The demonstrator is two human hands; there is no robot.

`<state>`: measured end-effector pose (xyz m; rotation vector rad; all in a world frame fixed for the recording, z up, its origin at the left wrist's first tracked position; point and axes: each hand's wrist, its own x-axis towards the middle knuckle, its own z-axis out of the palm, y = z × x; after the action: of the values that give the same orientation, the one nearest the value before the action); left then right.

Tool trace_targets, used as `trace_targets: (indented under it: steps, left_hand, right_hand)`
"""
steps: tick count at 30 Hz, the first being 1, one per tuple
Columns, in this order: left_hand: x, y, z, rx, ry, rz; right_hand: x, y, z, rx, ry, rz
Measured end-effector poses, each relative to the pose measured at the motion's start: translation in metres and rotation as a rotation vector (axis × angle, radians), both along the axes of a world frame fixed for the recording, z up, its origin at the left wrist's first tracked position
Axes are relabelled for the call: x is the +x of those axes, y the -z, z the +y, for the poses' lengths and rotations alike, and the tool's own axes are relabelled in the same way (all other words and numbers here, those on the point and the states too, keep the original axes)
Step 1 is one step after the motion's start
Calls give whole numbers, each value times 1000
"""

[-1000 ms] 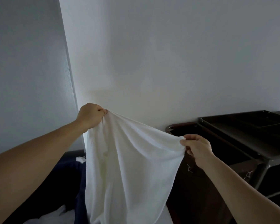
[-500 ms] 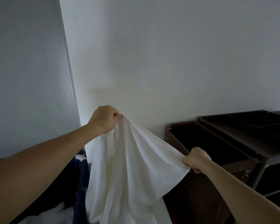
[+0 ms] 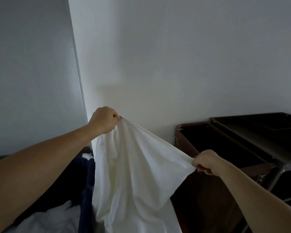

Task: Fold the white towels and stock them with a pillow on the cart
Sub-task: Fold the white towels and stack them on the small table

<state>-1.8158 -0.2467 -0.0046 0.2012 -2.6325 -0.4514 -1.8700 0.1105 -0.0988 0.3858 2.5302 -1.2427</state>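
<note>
The task is judged barely begun. One corner of an unfolded towel is gripped high in the closed left hand, and another is pinched lower by the right hand. No folded towel or pillow is seen on the dark cart. White linen and blue cloth lie lower left, before a pale wall.

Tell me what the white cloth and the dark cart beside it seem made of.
The white towel looks like soft matte cotton: it hangs in limp folds. The cart seems dark brown wood or laminate with a faint sheen and metal corner fittings; dim light leaves it open.
</note>
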Motion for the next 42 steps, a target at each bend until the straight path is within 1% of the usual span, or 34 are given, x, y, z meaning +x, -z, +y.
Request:
trace_targets:
  steps: [3, 5, 6, 7, 8, 9, 11, 12, 14, 16, 18, 20, 29, 35, 37, 39, 42]
  left_hand:
    - [-1, 8, -2, -64, -29, -42]
    - [-4, 13, -3, -76, -49, -63]
    - [-5, 13, -6, -77, -60, -67]
    - [-5, 12, -9, -73, -73, -67]
    - [-6, 10, -13, -56, -84, -65]
    - [-6, 7, -17, -33, -88, -65]
    - [-7, 5, -20, -34, -87, -60]
    - [-8, 4, -20, -48, -88, -50]
    - [-9, 3, -19, -45, -87, -35]
    - [-10, 3, -22, -26, -88, -39]
    - [-11, 3, -25, -17, -92, -43]
    - [-12, 5, -26, -18, -89, -35]
    - [-16, 5, -22, 7, -54, -18]
    - [-12, 8, -19, 21, -36, -12]
    - [-13, 6, -19, 21, -40, -12]
    - [-13, 4, -24, 36, -52, -10]
    - [-12, 4, -33, 50, -68, -10]
  right_hand:
    - [4, -13, 0, 241, -232, -8]
    - [8, -23, -8, 352, -363, 91]
    - [8, -26, -10, 301, -377, 158]
    - [6, -28, -9, 192, -348, 206]
    - [5, -29, -5, 91, -285, 245]
    - [4, -30, -1, 47, -227, 270]
    - [4, -26, 8, 97, -207, 318]
    - [4, -23, 10, 152, -255, 361]
    - [9, -20, 12, 276, -417, 463]
    - [16, -20, 14, 352, -562, 533]
    - [25, -19, 17, 387, -643, 577]
    - [33, -18, 17, 385, -679, 577]
    - [42, -16, 21, 462, -727, 672]
    - [36, -15, 23, 593, -815, 545]
    - [34, -13, 26, 616, -810, 585]
    - [34, -14, 29, 528, -739, 680]
    - [29, -19, 34, 262, -564, 764]
